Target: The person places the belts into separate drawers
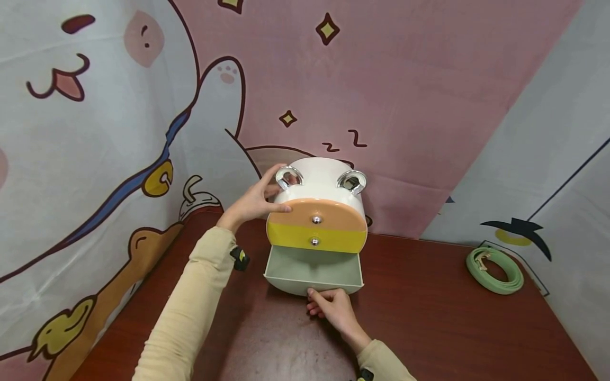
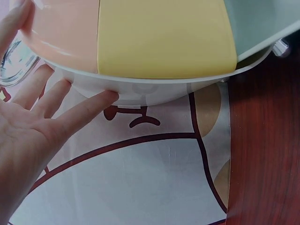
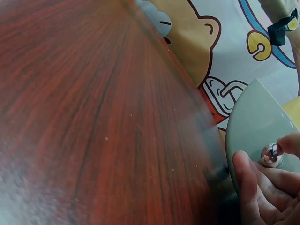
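Note:
A small rounded white drawer box (image 1: 320, 177) with two silver ring-shaped ears stands on the table, its orange drawer (image 1: 290, 221) and yellow drawer (image 1: 290, 236) closed. Below them the pale green drawer (image 1: 312, 264) is pulled out, and no items show inside it. My left hand (image 1: 259, 198) rests against the box's left side with fingers spread and fairly straight, thumb along the orange front. In the left wrist view several fingertips touch the white shell (image 2: 154, 89). At the green drawer's front, my right hand (image 1: 335, 309) pinches its round silver knob (image 3: 271, 155) between thumb and fingers.
A coiled green belt (image 1: 495, 270) with a gold-coloured buckle lies on the right of the dark red wooden table (image 1: 410, 307). Behind the box hangs a pink and white cartoon cloth (image 1: 381, 95), which also covers the left and right sides.

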{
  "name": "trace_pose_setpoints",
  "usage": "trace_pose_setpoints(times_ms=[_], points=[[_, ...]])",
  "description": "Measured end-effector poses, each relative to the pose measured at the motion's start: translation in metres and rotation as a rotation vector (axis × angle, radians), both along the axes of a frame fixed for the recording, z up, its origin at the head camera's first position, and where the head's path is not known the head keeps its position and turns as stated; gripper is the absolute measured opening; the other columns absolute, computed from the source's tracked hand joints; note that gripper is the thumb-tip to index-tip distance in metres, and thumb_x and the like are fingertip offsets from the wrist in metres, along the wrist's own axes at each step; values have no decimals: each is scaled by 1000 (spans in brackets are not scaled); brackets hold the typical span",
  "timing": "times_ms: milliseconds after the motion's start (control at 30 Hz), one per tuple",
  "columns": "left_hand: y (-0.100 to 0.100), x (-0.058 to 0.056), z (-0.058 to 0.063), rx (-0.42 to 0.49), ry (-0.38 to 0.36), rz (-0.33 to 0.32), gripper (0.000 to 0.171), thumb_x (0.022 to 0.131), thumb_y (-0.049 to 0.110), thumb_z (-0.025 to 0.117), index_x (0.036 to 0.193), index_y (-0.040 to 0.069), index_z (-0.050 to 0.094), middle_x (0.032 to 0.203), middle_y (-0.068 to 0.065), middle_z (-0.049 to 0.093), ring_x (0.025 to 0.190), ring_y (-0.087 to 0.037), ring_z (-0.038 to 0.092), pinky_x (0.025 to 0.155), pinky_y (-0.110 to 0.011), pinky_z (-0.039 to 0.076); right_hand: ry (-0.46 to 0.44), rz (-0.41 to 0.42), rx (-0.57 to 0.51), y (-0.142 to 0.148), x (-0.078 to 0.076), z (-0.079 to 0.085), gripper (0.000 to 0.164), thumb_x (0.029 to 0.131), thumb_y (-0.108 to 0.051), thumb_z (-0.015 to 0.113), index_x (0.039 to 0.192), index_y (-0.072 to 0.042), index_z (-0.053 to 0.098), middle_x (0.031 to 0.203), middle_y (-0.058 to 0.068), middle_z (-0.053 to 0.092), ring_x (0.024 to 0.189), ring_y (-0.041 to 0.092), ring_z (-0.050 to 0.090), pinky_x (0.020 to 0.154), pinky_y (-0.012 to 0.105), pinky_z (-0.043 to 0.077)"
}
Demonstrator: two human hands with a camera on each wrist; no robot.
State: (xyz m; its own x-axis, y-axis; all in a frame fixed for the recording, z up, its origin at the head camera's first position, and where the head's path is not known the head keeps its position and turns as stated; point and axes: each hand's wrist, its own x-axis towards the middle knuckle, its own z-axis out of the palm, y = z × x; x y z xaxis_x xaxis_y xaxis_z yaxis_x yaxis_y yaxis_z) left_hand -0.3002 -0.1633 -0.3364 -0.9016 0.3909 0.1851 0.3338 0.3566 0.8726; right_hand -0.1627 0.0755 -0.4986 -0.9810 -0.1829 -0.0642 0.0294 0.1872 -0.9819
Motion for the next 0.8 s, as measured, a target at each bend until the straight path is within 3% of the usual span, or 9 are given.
trace_pose_setpoints(times_ms=[167, 800], points=[[0, 1, 0, 2, 3, 1, 104, 76, 17, 85, 153, 33, 18, 141, -14, 49, 134, -34, 39, 105, -58, 30, 14, -3, 9, 2, 1, -9, 36, 94, -25, 66, 87, 10, 73, 68, 13, 70, 58, 18, 68, 52, 28, 53], [1, 4, 4, 17, -17, -16, 103, 78, 14, 84, 153, 36, 17, 138, -15, 51, 133, -33, 39, 103, -55, 34, 6, -1, 41, 3, 12, -6, 37, 92, -29, 67, 83, 6, 75, 68, 11, 70, 58, 19, 68, 48, 26, 50]])
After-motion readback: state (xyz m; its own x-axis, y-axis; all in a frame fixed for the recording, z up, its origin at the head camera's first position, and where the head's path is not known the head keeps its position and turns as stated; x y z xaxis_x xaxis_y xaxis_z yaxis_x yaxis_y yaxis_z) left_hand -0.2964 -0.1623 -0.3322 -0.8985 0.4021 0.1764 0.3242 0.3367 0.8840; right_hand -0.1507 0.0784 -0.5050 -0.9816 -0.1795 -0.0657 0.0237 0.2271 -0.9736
